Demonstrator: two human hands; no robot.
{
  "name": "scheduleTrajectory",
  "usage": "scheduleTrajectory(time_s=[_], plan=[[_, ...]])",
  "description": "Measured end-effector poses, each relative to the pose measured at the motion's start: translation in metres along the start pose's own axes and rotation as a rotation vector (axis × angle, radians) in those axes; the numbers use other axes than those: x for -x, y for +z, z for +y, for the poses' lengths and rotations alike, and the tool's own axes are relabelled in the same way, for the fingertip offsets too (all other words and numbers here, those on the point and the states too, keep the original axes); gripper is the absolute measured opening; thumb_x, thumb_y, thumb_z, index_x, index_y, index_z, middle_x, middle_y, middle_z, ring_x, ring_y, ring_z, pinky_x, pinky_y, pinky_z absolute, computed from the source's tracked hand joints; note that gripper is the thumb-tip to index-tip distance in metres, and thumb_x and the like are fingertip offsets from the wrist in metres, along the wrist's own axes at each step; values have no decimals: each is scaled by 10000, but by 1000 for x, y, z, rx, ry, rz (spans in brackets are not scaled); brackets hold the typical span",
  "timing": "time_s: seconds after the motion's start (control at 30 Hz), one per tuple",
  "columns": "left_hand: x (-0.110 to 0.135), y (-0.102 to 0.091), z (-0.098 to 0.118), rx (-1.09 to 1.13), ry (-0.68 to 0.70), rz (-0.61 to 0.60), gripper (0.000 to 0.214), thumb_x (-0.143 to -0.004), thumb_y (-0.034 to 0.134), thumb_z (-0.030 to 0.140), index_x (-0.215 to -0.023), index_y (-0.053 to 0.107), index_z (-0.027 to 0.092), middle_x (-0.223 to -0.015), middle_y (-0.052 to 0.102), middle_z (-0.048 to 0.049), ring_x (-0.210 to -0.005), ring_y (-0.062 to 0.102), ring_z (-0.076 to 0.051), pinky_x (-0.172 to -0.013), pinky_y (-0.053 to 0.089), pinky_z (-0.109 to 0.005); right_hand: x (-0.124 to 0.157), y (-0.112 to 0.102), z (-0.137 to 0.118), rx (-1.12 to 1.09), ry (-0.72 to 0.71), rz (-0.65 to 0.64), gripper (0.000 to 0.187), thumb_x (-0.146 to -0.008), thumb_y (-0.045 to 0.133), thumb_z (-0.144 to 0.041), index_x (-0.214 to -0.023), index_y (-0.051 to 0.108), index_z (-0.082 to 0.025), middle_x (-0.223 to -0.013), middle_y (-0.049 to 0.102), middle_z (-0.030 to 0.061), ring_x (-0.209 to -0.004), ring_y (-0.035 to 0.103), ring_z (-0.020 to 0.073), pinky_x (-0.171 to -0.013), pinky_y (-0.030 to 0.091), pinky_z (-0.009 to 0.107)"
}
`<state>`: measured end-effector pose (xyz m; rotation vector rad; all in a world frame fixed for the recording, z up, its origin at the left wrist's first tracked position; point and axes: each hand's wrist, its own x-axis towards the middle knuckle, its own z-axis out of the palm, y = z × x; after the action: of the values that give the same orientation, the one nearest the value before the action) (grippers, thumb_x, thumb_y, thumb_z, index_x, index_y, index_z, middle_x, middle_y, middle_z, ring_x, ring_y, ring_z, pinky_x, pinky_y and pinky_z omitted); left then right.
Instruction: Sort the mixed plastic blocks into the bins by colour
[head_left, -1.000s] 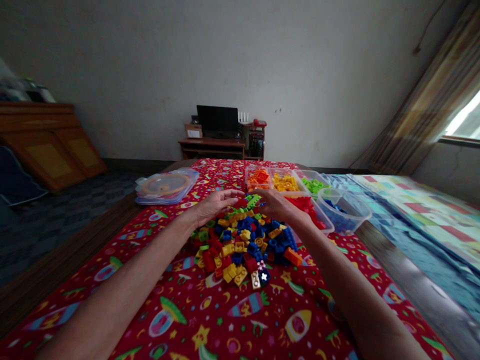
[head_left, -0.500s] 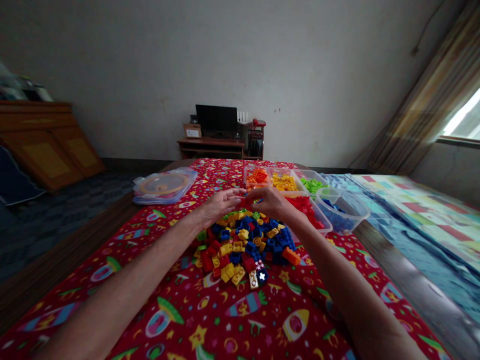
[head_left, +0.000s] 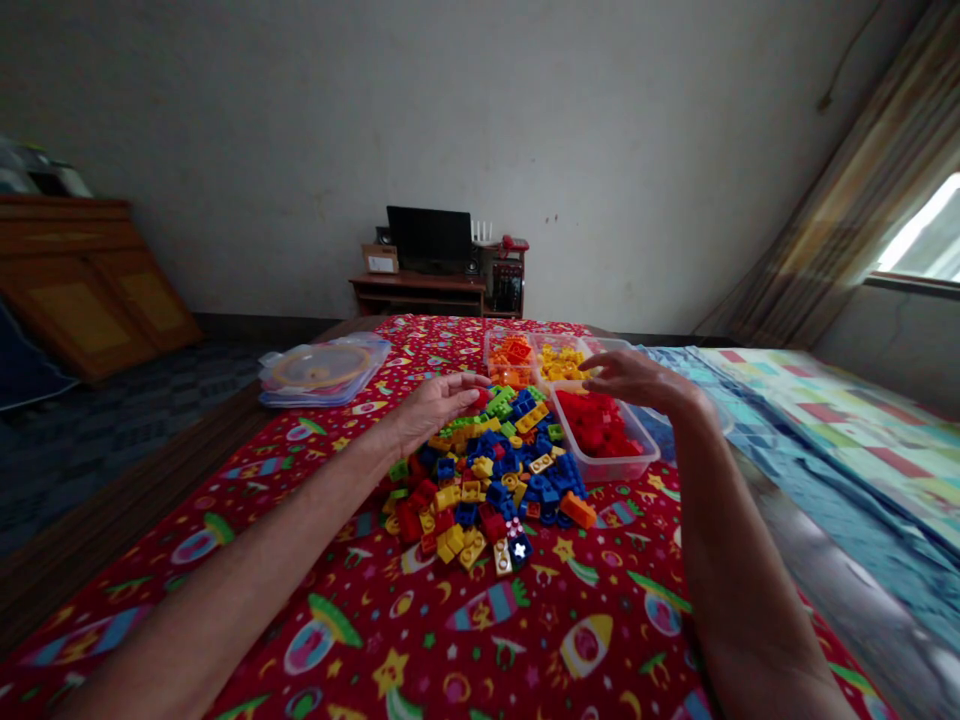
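My left hand is over the far left part of a heap of toy building bricks. Its fingers are closed around what looks like a red brick, partly hidden by the thumb. The heap mixes blue, yellow, red and green bricks, with an orange one at its right edge. My right hand hovers above the far side of a clear box of red bricks, palm down. Its fingers are bent and apart, and no brick shows between them.
Behind the heap are boxes of orange bricks and yellow bricks. My right arm and hand largely cover the boxes further right. Stacked lids lie at the table's left. A bed adjoins the right side.
My right hand has moved right, away from my left hand, to above the box of red bricks. The left hand stays near the heap. The view has shifted slightly.
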<state>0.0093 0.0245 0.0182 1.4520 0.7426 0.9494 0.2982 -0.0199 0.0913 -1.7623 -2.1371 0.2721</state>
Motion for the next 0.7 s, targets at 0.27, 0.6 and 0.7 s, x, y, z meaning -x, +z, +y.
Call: scheduleTrajectory(time_s=[0.27, 0.6, 0.7], plan=[[3, 12, 2, 4, -2, -7, 508, -657, 797, 374, -1094, 604, 200, -1026, 690, -50, -962, 658, -186, -921, 498, -323, -6, 44, -63, -237, -387, -6, 324, -835, 560, -268, -1137, 649, -193, -871, 707, 51, -716, 612, 120, -643, 426, 233], [2, -30, 23, -695, 47, -108, 421, -769, 623, 490, -1079, 635, 205, -961, 701, -43, -908, 644, -208, -804, 499, -301, 1, 27, -54, 101, -308, -105, 158, -782, 602, -192, -879, 725, -176, -748, 667, 25, -629, 520, 95, -588, 340, 221], [2, -66, 24, -1031, -28, -159, 359, -738, 640, 391, -1041, 672, 200, -938, 711, -46, -851, 643, -208, -750, 472, -262, 4, 11, -30, 134, -170, -83, 98, -736, 658, -240, -709, 736, -187, -649, 657, 15, -592, 536, 115, -585, 359, 238]])
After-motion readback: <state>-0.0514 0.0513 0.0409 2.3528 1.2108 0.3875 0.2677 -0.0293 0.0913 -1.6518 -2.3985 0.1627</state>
